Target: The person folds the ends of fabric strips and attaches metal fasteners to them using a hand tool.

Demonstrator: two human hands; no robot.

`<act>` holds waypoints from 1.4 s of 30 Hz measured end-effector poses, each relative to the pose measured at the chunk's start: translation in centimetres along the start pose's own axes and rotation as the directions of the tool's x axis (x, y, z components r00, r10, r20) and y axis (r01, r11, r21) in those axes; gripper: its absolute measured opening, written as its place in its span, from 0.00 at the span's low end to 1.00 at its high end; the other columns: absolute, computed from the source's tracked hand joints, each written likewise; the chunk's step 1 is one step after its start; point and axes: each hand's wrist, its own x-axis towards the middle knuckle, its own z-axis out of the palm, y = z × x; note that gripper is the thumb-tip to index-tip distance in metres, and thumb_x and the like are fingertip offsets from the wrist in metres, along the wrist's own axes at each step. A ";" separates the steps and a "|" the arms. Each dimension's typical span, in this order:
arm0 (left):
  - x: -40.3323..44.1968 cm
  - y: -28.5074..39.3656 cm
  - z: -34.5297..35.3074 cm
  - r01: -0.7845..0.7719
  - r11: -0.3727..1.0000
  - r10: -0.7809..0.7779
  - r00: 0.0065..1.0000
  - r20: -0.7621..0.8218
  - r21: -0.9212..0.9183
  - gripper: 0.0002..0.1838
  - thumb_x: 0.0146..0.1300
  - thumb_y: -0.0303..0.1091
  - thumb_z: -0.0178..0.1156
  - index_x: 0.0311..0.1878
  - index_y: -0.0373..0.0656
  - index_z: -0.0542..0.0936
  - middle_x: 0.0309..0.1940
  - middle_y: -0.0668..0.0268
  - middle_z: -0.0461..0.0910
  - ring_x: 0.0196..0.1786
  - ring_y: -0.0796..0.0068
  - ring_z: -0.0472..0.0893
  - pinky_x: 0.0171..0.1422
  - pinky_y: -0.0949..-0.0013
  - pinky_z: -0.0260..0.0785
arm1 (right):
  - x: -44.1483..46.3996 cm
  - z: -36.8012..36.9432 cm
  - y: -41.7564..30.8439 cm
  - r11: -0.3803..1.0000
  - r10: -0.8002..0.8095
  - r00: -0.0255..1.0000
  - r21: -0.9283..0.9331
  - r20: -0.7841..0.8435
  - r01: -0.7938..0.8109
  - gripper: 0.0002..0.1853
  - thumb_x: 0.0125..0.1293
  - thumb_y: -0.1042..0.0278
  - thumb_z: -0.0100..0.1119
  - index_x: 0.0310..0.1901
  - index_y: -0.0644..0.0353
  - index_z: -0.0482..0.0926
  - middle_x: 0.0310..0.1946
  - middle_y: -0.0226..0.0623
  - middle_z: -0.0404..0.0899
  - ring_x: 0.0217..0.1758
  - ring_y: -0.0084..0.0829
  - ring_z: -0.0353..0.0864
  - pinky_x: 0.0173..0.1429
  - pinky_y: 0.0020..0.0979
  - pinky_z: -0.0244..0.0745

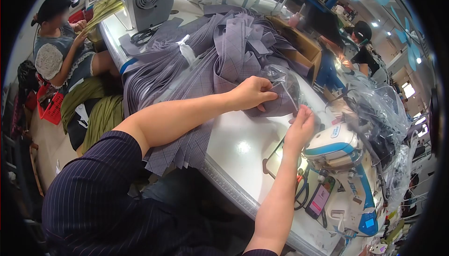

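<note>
Near the middle, my left hand (pixel 255 94) is closed on the end of a grey checked fabric strip (pixel 229 66), which curves up into a large pile. My right hand (pixel 301 125) pinches with thumb and fingers at the lower right edge of the same piece, beside a clear plastic bag (pixel 283 80). Whether the fingers hold cloth or plastic is too small to tell. More grey strips (pixel 156 76), bunched with a white tie (pixel 186 50), lie to the left and hang over the table's front edge.
A white and blue sewing machine (pixel 334 141) stands at right, with a phone (pixel 319 199) and scissors (pixel 303 191) near it. A grey machine head (pixel 147 3) and black scissors (pixel 142 36) are at the back left. A cardboard box (pixel 304 47) sits behind. A person (pixel 58 45) sits at left.
</note>
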 end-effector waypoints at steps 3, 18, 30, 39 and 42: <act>-0.4 0.8 0.0 0.019 0.999 -0.017 1.000 -0.026 0.049 0.17 0.64 0.39 0.65 0.42 0.31 0.81 0.31 0.62 0.82 0.32 0.74 0.84 0.34 0.70 0.77 | 0.0 -0.1 0.0 0.999 -0.012 1.000 -0.049 0.015 0.013 0.15 0.76 0.61 0.49 0.47 0.66 0.78 0.33 0.35 0.80 0.23 0.21 0.71 0.30 0.25 0.68; -4.4 -0.6 3.5 -0.789 0.093 0.678 0.497 0.541 0.607 0.06 0.56 0.35 0.62 0.30 0.48 0.74 0.26 0.69 0.73 0.34 0.70 0.76 0.47 0.62 0.64 | 0.5 -1.0 0.1 0.967 0.227 0.945 0.063 0.234 -0.248 0.23 0.76 0.49 0.50 0.41 0.64 0.81 0.26 0.31 0.79 0.26 0.18 0.71 0.28 0.26 0.66; -6.6 -1.6 4.4 -0.792 0.245 0.457 0.603 0.654 0.558 0.09 0.51 0.32 0.61 0.33 0.41 0.72 0.34 0.62 0.73 0.37 0.62 0.78 0.45 0.60 0.72 | -0.2 -0.9 1.6 0.883 -0.006 0.964 -0.451 0.265 0.129 0.09 0.65 0.63 0.61 0.35 0.61 0.81 0.30 0.41 0.84 0.33 0.43 0.83 0.39 0.41 0.75; -6.6 -1.8 4.2 -0.648 0.294 0.325 0.759 0.564 0.703 0.13 0.59 0.38 0.63 0.37 0.39 0.73 0.40 0.60 0.76 0.43 0.57 0.79 0.49 0.58 0.73 | -0.6 -0.6 0.2 0.866 0.033 0.950 -0.483 0.310 0.127 0.11 0.62 0.61 0.64 0.35 0.61 0.81 0.32 0.44 0.84 0.35 0.49 0.82 0.41 0.43 0.74; -6.5 -1.7 4.0 -0.640 0.318 0.341 0.766 0.546 0.700 0.16 0.59 0.42 0.64 0.38 0.39 0.74 0.39 0.58 0.76 0.41 0.55 0.80 0.49 0.57 0.73 | -0.7 -0.8 0.7 0.836 0.063 0.906 -0.519 0.418 0.181 0.13 0.59 0.59 0.67 0.35 0.61 0.81 0.32 0.46 0.84 0.37 0.50 0.82 0.43 0.44 0.74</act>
